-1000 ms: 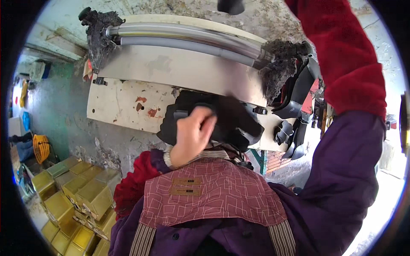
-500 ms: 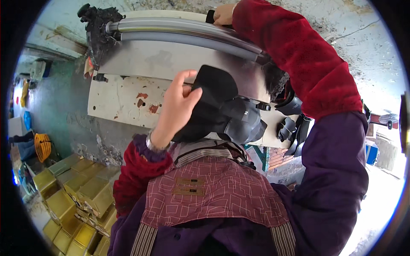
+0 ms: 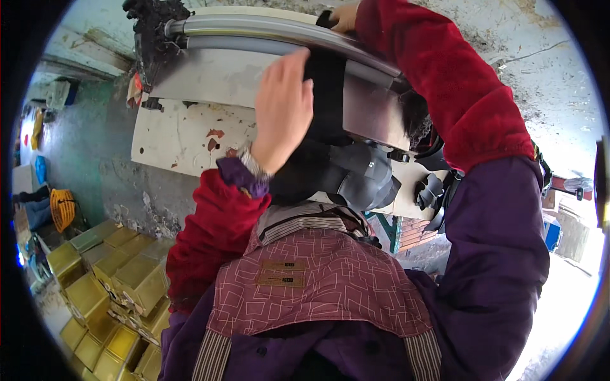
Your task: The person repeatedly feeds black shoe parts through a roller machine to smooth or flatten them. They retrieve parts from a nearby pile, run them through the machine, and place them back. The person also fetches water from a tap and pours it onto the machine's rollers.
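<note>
Metal dominates the top of the view: two smooth grey tubes (image 3: 279,35) arc from eleven o'clock toward two o'clock, with a flat, dull steel plate (image 3: 222,76) hanging under them and a chipped white board (image 3: 178,140) below that, spotted with rust-red. A clump of matted black fibre (image 3: 152,19) clings to the tubes' left end.

A strip of black cloth (image 3: 325,95), soft and matte, drapes over the tubes and down the plate at twelve o'clock, spreading into a crumpled dark heap near the centre. The left hand (image 3: 283,111) lies flat against the cloth's left edge, fingers stretched up and loosely spread, pressing rather than clasping. The right hand (image 3: 343,16), at one o'clock, curls closed around something dark on the upper tube, probably the cloth's top end, though the rim blurs it.

Fuzzy red sleeves (image 3: 445,82) cover both arms. Glossy gold boxes (image 3: 121,279) are stacked at eight o'clock.
</note>
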### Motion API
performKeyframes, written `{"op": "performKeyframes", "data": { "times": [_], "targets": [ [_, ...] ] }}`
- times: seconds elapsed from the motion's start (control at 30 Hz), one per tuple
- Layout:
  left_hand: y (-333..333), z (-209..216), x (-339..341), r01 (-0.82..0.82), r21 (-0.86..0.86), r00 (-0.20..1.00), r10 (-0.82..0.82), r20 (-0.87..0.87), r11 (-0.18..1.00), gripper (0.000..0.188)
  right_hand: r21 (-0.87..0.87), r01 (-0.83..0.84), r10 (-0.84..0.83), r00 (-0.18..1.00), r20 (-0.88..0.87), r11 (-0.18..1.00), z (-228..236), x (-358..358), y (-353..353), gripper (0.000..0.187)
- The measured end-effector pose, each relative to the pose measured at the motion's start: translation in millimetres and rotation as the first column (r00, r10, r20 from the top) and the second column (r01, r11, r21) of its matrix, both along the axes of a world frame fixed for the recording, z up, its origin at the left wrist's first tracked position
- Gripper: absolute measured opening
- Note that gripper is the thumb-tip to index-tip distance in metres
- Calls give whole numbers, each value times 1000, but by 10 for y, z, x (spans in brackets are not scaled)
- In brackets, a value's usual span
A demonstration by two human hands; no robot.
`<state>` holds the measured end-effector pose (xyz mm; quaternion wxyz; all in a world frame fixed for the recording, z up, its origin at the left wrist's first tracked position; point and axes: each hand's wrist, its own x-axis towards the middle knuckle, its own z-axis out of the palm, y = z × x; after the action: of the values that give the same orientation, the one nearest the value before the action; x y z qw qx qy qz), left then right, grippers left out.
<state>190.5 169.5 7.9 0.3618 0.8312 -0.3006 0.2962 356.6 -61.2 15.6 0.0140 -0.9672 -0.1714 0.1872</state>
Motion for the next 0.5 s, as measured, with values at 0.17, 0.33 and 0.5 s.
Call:
{"op": "performKeyframes", "data": {
  "times": [0.17,0.33,0.5],
  "targets": [
    [-127,-425,-921,701,127,711,-673,-204,702,14,-88,-80,103,949,298,993,655,278,-408,47],
    [-252,-1019,-1223,608,507,764,-623,-165,612,23,-170,-34,118,852,510,985,1301,508,-528,47],
    [-110,-1311,-1381,729,561,650,-654,-387,392,17,-211,168,34,700,713,963,1874,512,-685,43]
  ]
}}
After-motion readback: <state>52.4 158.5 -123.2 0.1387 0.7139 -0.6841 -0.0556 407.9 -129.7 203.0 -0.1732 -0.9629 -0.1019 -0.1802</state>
